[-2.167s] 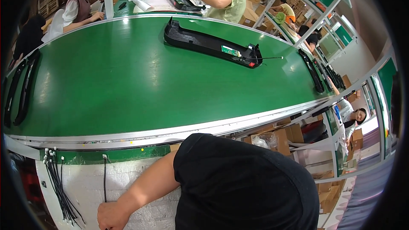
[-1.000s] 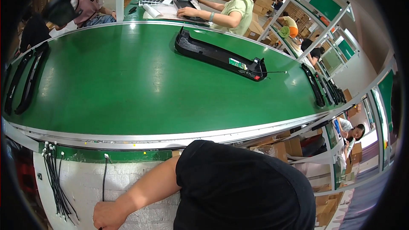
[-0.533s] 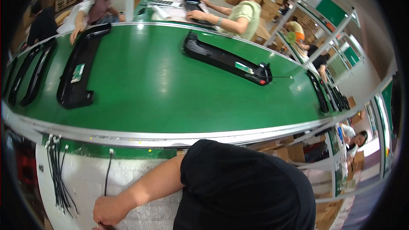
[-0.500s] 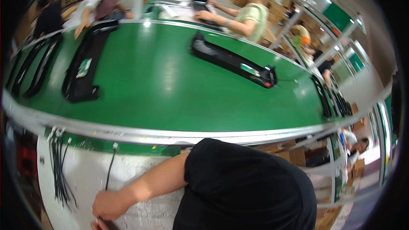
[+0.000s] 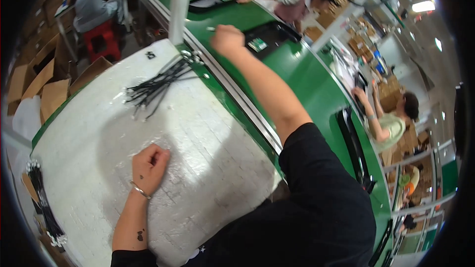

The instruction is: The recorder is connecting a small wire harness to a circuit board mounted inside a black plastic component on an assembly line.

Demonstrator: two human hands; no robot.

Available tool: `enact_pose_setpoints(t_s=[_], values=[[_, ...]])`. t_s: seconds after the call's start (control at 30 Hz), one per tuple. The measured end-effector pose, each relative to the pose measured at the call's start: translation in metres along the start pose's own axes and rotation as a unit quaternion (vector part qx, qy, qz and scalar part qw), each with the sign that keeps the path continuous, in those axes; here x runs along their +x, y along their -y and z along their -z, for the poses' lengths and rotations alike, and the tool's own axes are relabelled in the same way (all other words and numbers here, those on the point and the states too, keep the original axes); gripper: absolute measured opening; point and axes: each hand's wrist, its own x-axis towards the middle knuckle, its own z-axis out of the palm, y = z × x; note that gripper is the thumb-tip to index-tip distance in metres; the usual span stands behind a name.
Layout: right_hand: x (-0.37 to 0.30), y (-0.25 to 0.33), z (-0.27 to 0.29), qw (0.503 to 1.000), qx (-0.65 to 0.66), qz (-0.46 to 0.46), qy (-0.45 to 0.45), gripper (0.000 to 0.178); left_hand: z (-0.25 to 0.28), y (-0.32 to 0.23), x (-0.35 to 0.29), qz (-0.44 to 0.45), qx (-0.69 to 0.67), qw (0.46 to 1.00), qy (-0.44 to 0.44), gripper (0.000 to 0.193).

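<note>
My left hand [image 5: 151,165] rests loosely fisted over a white, film-covered tabletop [image 5: 198,138], a bracelet at its wrist. Nothing shows in its curled fingers. My right arm stretches away over the green conveyor belt [image 5: 309,101]. There my right hand [image 5: 227,41] is closed, with a small white plug [image 5: 211,28] at its fingertips; the rest of that cable is hidden. Close by on the belt lies a long black plastic housing [image 5: 272,34] with a green circuit board [image 5: 257,45]. A bundle of black cables with white plugs [image 5: 161,80] lies at the tabletop's far edge.
Another cable bundle [image 5: 43,202] hangs at the left edge. A metal post [image 5: 181,7] rises at the far corner. More black housings [image 5: 354,148] sit along the belt. Co-workers stand across it, one reaching onto a housing [image 5: 213,1]. Cardboard boxes [image 5: 47,76] and a red stool [image 5: 102,42] are left.
The view has swung left. My right hand has gone from low over the white tabletop, holding a black cable, out over the belt. My left hand has come fully into view.
</note>
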Motion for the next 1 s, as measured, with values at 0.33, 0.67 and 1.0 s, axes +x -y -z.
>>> enact_pose_setpoints(t_s=[0.33,0.67,1.0], values=[[0.063,-0.129,-0.075,0.905,0.145,-0.392,0.079,0.045,0.003,-0.003,-0.012,-0.054,0.057,0.997,0.009,0.022],[0.029,-0.176,-0.053,0.964,0.029,-0.257,0.053,0.030,0.001,-0.006,0.004,-0.042,0.036,0.998,0.007,0.022],[-0.262,-0.069,0.190,0.945,0.262,0.082,0.180,0.013,-0.012,-0.029,-0.026,-0.244,0.070,0.966,-0.046,0.016]])
